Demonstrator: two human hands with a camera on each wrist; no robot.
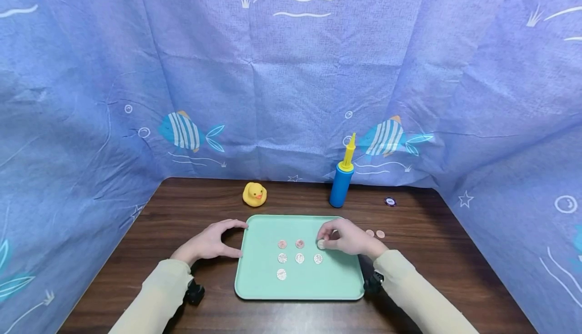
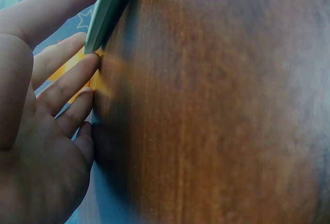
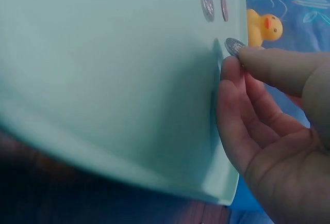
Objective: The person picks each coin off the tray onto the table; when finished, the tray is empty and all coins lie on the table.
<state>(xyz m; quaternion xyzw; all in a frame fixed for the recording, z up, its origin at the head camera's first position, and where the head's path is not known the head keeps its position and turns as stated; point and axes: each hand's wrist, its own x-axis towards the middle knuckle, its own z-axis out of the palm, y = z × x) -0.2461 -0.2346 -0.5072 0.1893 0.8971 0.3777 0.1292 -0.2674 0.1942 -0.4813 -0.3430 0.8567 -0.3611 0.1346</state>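
Note:
My right hand [image 1: 347, 238] pinches a silver coin [image 3: 234, 46] between thumb and fingertips, over the right half of a mint-green tray [image 1: 327, 283]. On the tray, left of that hand, lie two copper-coloured coins [image 1: 282, 244] side by side. Below them is a row of silver coins [image 1: 299, 258], and one more silver coin [image 1: 282, 274] lies nearer the front. My left hand [image 1: 211, 241] is at the tray's left edge, thumb and fingers spread, fingertips right at the rim. In the left wrist view its fingers extend loosely beside the tray's corner [image 2: 100, 33].
Behind the tray stand a yellow rubber duck [image 1: 254, 194] and a blue hand pump [image 1: 341, 187] with a yellow nozzle. A dark poker chip [image 1: 390, 201] lies at the back right. Two copper-coloured coins [image 1: 380, 234] rest on the wooden table [image 1: 204, 293] right of the tray.

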